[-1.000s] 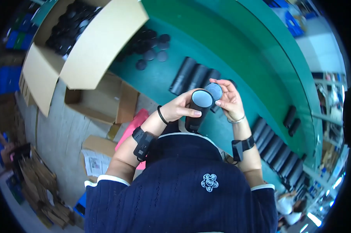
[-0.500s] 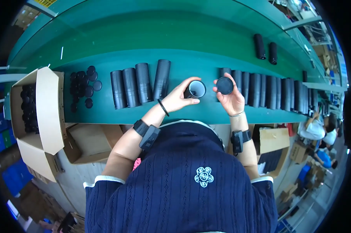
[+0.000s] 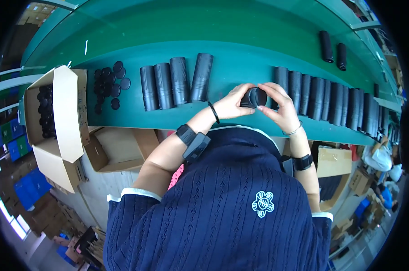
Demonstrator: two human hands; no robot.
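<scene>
My left hand (image 3: 230, 105) is wrapped round a black tube (image 3: 245, 100), its end tilted up toward me over the green worktop. On that end sits a round black cap (image 3: 258, 96), gripped at its rim by the thumb and fingers of my right hand (image 3: 283, 107). Whether the cap is fully seated cannot be made out. Several black ribbed tubes (image 3: 179, 80) lie side by side to the left of my hands. A longer row of such tubes (image 3: 316, 98) stretches away to the right. Farther left, loose black caps (image 3: 109, 81) are scattered in a cluster.
An open cardboard box (image 3: 70, 117) holding black caps stands at the worktop's left end. Below the edge are another open box (image 3: 118, 147) and a box (image 3: 333, 161) on the right. Two black tubes (image 3: 326, 46) lie at the back right of the green worktop (image 3: 231, 58).
My right hand has brought the cap left onto the open end of the tube, covering its pale inside. The whole view has shifted and turned slightly.
</scene>
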